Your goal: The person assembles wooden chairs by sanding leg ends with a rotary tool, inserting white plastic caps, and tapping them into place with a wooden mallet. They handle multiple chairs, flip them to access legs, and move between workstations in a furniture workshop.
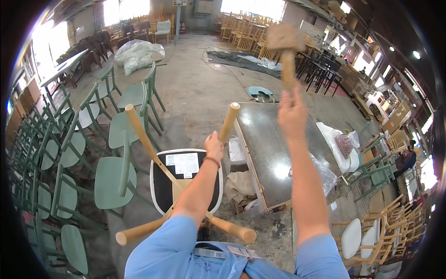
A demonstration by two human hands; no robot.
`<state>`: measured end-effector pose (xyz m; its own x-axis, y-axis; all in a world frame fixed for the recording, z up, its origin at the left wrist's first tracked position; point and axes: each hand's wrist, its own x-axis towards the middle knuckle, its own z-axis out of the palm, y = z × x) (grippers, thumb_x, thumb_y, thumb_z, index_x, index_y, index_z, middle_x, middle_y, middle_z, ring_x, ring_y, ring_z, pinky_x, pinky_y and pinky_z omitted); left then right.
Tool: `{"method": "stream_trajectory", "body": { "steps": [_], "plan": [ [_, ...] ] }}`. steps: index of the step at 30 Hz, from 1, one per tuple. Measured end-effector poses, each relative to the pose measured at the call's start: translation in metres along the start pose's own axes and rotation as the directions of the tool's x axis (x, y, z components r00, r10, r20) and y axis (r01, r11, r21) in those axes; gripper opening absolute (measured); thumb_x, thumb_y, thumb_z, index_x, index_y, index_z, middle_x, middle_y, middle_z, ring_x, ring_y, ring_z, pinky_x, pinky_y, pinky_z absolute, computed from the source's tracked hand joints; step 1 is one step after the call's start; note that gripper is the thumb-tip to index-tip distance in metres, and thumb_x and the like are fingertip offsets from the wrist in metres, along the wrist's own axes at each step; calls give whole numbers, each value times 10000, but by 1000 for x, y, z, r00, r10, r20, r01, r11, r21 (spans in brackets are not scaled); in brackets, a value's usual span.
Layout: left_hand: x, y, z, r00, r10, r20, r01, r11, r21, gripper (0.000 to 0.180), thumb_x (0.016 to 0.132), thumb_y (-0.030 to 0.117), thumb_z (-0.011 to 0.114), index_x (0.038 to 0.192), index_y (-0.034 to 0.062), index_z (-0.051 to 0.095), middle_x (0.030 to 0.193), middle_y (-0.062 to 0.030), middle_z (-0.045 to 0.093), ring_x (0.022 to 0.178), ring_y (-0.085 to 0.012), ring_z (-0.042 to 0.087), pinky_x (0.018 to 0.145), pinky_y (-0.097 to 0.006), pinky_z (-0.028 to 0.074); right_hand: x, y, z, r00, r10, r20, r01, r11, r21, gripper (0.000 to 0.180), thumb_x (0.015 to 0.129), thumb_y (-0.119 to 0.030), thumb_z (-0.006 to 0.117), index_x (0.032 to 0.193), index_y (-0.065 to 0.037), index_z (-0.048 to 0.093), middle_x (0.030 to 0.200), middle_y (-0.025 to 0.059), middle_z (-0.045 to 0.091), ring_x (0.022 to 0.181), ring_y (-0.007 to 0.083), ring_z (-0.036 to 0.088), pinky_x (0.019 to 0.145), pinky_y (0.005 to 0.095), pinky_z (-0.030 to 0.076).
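Note:
My right hand [292, 115] is closed around the handle of a wooden mallet [286, 38], raised over the far side of the workbench; the mallet's head is blurred. My left hand [214, 148] grips one leg of an upturned chair [159, 180], just below the leg's end. That wooden leg [229, 122] carries a small white glide on its tip. The chair's four-way pale wood legs spread outward, and its black seat underside with a white rim bears a paper label [182, 164]. My left forearm hides part of the seat.
A dark-topped workbench [283, 153] stands right of the chair, with clear plastic [320, 174] at its edge. Rows of green chairs [115, 182] fill the left. Light wooden chairs [381, 232] are stacked at lower right. A plastic-wrapped bundle [138, 55] lies farther back.

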<state>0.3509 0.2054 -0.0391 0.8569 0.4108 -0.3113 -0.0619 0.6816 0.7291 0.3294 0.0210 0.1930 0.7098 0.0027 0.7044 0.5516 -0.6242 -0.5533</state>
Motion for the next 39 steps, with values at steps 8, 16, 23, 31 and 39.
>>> {"method": "stream_trajectory", "body": {
  "steps": [8,16,23,31,39],
  "plan": [
    [-162,23,-116,991,-117,59,102,972,210,151,1002,194,507,880,105,508,723,-15,509,508,-88,421,422,-225,320,-86,39,-21,833,131,537,-170,985,23,561,897,-405,644,1241,36,603,1033,245,695,907,332,697,800,415,544],
    [-298,166,10,610,272,744,-748,-112,654,378,841,296,764,973,24,537,693,-113,571,609,-277,590,578,-387,459,-111,-76,-68,489,-65,870,-812,330,481,315,851,-286,759,950,-47,579,632,12,562,446,56,486,379,210,374],
    [-323,231,30,504,169,847,-823,-201,531,325,815,155,772,1026,19,565,749,-134,663,705,-292,666,629,-371,487,-92,-132,-72,556,-170,814,-732,363,576,258,834,-177,769,938,-48,571,622,9,553,447,68,500,385,218,389],
    [-274,312,-58,629,295,719,-778,233,584,228,918,123,689,1097,10,606,800,5,638,730,-61,548,680,-221,444,-103,-221,17,675,-29,737,-704,271,656,199,856,-105,706,909,-25,532,664,48,559,433,110,495,365,268,396],
    [-182,343,-168,565,460,685,-815,439,377,245,925,92,657,1148,-5,628,947,-52,674,837,-93,605,737,-246,480,-140,-294,147,644,204,737,-763,117,635,163,878,-122,692,893,-35,555,669,15,554,477,78,488,398,249,400]
  ]
}}
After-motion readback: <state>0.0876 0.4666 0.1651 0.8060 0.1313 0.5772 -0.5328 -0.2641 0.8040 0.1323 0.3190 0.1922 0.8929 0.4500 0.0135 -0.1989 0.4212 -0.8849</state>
